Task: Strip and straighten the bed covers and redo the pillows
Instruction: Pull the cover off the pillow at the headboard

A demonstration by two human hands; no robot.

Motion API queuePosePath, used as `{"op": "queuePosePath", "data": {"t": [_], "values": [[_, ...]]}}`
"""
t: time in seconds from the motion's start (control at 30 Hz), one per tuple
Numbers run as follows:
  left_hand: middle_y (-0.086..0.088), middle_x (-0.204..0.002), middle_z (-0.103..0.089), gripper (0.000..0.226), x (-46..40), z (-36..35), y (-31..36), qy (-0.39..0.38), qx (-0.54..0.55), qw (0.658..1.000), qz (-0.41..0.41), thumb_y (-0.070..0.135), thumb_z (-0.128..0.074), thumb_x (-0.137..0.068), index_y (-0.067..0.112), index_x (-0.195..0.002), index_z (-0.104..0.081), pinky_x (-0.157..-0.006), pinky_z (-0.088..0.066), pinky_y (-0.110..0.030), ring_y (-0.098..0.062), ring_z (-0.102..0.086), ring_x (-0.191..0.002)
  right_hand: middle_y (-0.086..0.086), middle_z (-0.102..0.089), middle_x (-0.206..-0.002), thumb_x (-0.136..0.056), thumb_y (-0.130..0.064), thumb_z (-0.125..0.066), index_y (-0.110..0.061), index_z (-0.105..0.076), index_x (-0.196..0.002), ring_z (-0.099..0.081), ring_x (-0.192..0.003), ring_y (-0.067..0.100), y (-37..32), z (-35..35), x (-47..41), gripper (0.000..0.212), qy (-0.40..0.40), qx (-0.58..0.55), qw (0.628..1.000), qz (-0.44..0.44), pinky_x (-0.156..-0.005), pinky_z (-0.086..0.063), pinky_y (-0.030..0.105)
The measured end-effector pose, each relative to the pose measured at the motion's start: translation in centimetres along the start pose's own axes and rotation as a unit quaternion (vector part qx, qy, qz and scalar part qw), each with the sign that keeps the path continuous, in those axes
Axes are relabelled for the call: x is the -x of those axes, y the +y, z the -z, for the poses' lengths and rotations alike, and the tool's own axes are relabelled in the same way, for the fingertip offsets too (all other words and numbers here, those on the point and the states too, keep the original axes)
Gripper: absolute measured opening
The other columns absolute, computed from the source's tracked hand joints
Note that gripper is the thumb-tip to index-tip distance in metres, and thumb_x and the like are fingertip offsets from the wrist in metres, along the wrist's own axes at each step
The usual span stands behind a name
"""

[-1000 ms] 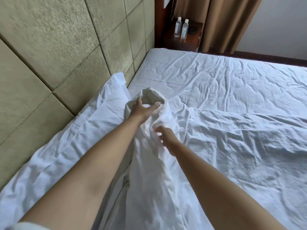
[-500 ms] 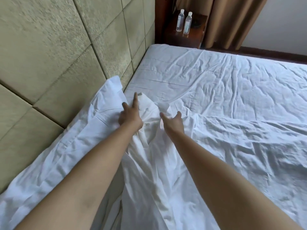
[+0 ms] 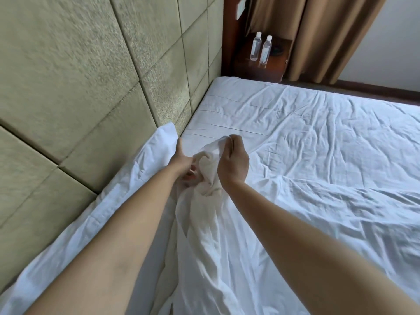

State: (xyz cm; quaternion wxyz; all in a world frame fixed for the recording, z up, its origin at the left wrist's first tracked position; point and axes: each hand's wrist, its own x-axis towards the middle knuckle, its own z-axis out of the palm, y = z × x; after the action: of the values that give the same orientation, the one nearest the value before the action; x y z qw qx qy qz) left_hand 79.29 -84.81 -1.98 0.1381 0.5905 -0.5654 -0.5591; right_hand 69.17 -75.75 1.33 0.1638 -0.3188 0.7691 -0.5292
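- Padded headboard wall [image 3: 75, 71], far left: olive-beige panels in a grid, textured fabric, no writing on it.
- White pillow [image 3: 113, 189] lies along the base of that wall, rumpled; its far corner sticks up just beside the left hand.
- Left hand [image 3: 183, 163]: reaches in from the lower left, fingers curled into the bunched white cover, gripping it; fingertips partly hidden in the cloth.
- White cover [image 3: 209, 214]: the task's thing, gathered into a twisted ridge between the two hands near the head of the bed, then spreading down toward the bottom edge of the view; it rests on the bed.
- Right hand [image 3: 233, 163]: back of hand toward the camera, fingers curled tight and pinching the top edge of the cover, lifting it a bit off the sheet.
- Fitted sheet [image 3: 306, 133]: white, creased all over, covers the mattress out to the right edge.
- Wooden nightstand [image 3: 254, 69], dark red-brown, at the far corner of the bed.
- Two clear water bottles [image 3: 260, 48] upright on it, side by side, white caps; labels too small to read.
- Small dark item behind the bottles, cannot tell what.
- White wall plate [image 3: 240, 6] on the wood panel above; no readable text.
- Brown curtain [image 3: 322, 35] hangs to the floor right of the nightstand.
- Pale wall [image 3: 391, 48] with dark skirting, far right.
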Motion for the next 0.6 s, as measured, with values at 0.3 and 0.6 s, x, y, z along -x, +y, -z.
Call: {"op": "queuePosePath", "data": {"t": [0.3, 0.6], "values": [[-0.005, -0.107, -0.053, 0.051, -1.2, -1.6, 1.3, -0.162, -0.198, 0.966, -0.048, 0.004, -0.069, -0.076, 0.024, -0.113, -0.040, -0.064, -0.044, -0.026, -0.017, -0.054, -0.083, -0.004, -0.052, -0.088, -0.103, -0.024, -0.025, -0.015, -0.044, -0.115, -0.055, -0.087, 0.028, 2.5, 2.6, 0.9, 0.024, 0.052, 0.091, 0.992, -0.070, -0.069, -0.028, 0.029], [0.002, -0.059, -0.036, 0.043, -1.1, -0.4, 1.2, -0.017, -0.261, 0.953, -0.156, 0.014, -0.067, -0.082, 0.019, -0.054, -0.035, -0.057, -0.028, -0.027, -0.018, -0.033, -0.062, 0.007, -0.055, -0.121, -0.086, -0.029, -0.057, -0.015, -0.038, -0.123, -0.055, -0.109, 0.029, 5.6, 2.5, 2.2, 0.044, -0.167, 0.156, 0.959, -0.165, -0.081, -0.043, 0.033]]}}
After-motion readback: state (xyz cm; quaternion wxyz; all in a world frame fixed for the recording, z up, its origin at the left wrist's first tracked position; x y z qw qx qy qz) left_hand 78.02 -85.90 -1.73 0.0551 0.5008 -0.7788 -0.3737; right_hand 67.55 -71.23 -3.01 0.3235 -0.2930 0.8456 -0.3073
